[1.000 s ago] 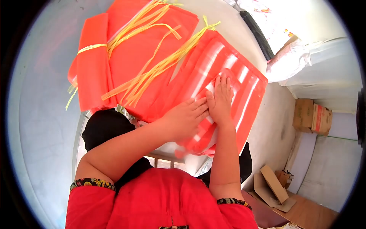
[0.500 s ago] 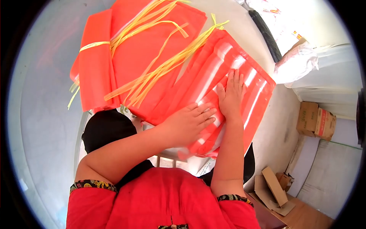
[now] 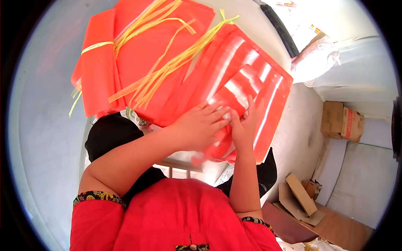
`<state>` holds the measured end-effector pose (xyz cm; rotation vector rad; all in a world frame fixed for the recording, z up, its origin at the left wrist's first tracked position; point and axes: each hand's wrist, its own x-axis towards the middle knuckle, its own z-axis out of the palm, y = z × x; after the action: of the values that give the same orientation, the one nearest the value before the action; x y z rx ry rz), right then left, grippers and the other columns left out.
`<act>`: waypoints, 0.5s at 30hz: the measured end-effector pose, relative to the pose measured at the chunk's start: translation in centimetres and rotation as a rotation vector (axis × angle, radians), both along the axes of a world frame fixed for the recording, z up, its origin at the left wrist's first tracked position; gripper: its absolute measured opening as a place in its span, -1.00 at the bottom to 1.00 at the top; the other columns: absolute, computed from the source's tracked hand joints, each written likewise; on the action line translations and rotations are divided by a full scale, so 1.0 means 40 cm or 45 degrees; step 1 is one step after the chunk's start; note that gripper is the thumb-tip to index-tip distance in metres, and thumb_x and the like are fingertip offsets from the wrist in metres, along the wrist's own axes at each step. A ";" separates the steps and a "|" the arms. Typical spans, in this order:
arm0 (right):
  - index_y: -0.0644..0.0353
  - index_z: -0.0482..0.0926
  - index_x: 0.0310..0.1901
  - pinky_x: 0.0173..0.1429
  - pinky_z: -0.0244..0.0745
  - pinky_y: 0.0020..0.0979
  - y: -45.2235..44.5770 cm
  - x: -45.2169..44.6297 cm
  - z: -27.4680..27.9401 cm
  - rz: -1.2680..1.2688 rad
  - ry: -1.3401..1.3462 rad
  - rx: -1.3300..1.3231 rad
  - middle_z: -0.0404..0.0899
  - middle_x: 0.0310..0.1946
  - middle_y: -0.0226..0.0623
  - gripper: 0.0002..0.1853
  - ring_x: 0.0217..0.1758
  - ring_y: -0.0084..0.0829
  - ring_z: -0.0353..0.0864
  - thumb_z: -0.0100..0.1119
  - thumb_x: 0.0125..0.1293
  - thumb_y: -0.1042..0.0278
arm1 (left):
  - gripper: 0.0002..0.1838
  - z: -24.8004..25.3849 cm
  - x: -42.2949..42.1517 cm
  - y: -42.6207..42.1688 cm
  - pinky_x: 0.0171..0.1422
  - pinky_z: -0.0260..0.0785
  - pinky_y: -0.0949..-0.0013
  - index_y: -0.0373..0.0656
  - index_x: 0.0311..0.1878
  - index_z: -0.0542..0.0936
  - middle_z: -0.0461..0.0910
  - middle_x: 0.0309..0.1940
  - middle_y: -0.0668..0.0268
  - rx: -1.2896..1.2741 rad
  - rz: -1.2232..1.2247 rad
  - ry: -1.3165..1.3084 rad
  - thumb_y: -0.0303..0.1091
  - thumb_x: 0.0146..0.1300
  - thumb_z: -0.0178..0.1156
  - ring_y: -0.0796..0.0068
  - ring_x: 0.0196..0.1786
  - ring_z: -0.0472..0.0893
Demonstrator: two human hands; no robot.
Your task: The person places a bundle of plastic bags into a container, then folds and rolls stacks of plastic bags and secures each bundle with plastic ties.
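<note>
yellow strips (image 3: 187,52) across red sheets (image 3: 201,85)

Glossy red stack (image 3: 276,111): I see layers of smooth red plastic pressed flat together, the long right border fairly straight, the near side looser and rumpled.
Stack's place: it lies in front of the wearer, a little right of centre in my view, slanting so its far end points up and its right side runs down toward me.
Stack's surface: pale streaks cross it at a slant; I cannot tell glare from print.
Folded red piece (image 3: 239,83): it lies on top of the stack, narrow, creased, with shiny bands, its near part mostly covered.
Near left corner: a small red tip sticks out, blurred.
</note>
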<state>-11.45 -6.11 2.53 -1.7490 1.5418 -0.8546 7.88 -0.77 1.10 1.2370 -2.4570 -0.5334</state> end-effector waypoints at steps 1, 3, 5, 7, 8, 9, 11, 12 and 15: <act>0.23 0.23 0.61 0.67 0.18 -0.01 0.009 -0.002 0.010 -0.031 -0.124 0.073 -0.19 0.75 0.04 -0.23 0.78 0.01 -0.05 0.30 0.43 0.34 | -0.24 0.007 -0.001 0.003 0.74 -0.03 -0.14 -0.08 0.59 0.36 0.18 0.67 0.10 0.045 -0.010 0.054 0.00 0.41 0.28 -0.05 0.72 0.11; 0.23 0.26 0.60 0.65 0.24 -0.08 -0.029 0.001 0.011 -0.069 -0.185 0.083 -0.17 0.74 0.01 -0.21 0.77 -0.05 0.00 0.36 0.39 0.34 | -0.25 0.033 -0.004 0.005 0.76 -0.09 -0.16 -0.10 0.57 0.40 0.20 0.67 0.07 0.138 -0.027 0.165 0.05 0.41 0.25 -0.09 0.74 0.05; 0.22 0.28 0.59 0.66 0.23 -0.09 -0.081 0.002 0.002 -0.035 -0.086 -0.005 -0.16 0.74 0.03 -0.21 0.76 -0.02 0.01 0.38 0.39 0.31 | -0.26 0.066 -0.007 0.006 0.78 -0.14 -0.12 -0.12 0.53 0.48 0.25 0.66 0.05 0.236 -0.045 0.280 0.13 0.41 0.19 -0.08 0.77 -0.03; 0.20 0.29 0.59 0.68 0.20 -0.08 -0.092 0.030 0.019 -0.053 0.046 -0.074 -0.15 0.72 0.10 -0.13 0.76 0.04 0.01 0.47 0.29 0.22 | -0.30 0.055 -0.009 -0.005 0.78 -0.18 -0.13 -0.10 0.45 0.57 0.33 0.60 0.03 0.343 -0.126 0.402 0.16 0.40 0.18 -0.07 0.76 0.00; 0.19 0.29 0.59 0.68 0.19 -0.07 -0.100 0.032 0.005 -0.049 0.128 -0.096 -0.15 0.72 0.12 -0.09 0.76 0.05 0.00 0.49 0.25 0.20 | -0.32 0.053 -0.004 -0.013 0.79 -0.20 -0.14 -0.09 0.41 0.61 0.38 0.57 0.02 0.394 -0.159 0.462 0.17 0.39 0.18 -0.06 0.75 0.01; 0.18 0.28 0.60 0.68 0.19 -0.05 -0.102 0.039 -0.002 -0.043 0.212 -0.113 -0.15 0.72 0.13 -0.06 0.76 0.07 0.00 0.52 0.22 0.18 | -0.35 0.067 0.009 -0.024 0.74 -0.08 -0.17 -0.10 0.40 0.62 0.47 0.47 0.04 0.468 -0.188 0.477 0.11 0.39 0.21 0.00 0.67 0.16; 0.17 0.23 0.62 0.68 0.20 -0.03 -0.068 0.053 0.010 -0.030 0.143 -0.094 -0.15 0.71 0.16 0.04 0.75 0.09 0.00 0.58 0.13 0.16 | -0.42 0.110 0.040 -0.045 0.64 0.15 -0.24 -0.11 0.38 0.62 0.65 0.26 0.09 0.641 -0.243 0.519 -0.02 0.38 0.28 0.11 0.52 0.44; 0.17 0.22 0.63 0.67 0.21 -0.03 -0.052 0.055 0.015 -0.028 0.142 -0.091 -0.14 0.71 0.16 0.05 0.74 0.10 0.01 0.58 0.13 0.17 | -0.48 0.130 0.055 -0.046 0.53 0.28 -0.17 -0.11 0.32 0.65 0.67 0.18 0.13 0.783 -0.133 0.609 -0.07 0.38 0.28 0.15 0.43 0.51; 0.20 0.18 0.64 0.67 0.21 -0.01 -0.041 0.068 0.022 -0.069 0.300 -0.126 -0.07 0.68 0.18 0.12 0.73 0.09 0.04 0.64 0.06 0.26 | -0.66 0.125 0.091 -0.045 0.20 0.54 0.00 -0.12 0.12 0.72 0.72 -0.05 0.22 0.736 0.238 0.662 -0.20 0.36 0.26 0.21 0.18 0.65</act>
<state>-8.71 -7.74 3.41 -1.9442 1.7307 -0.7852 11.52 -2.56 6.11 1.2926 -1.7821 -1.3769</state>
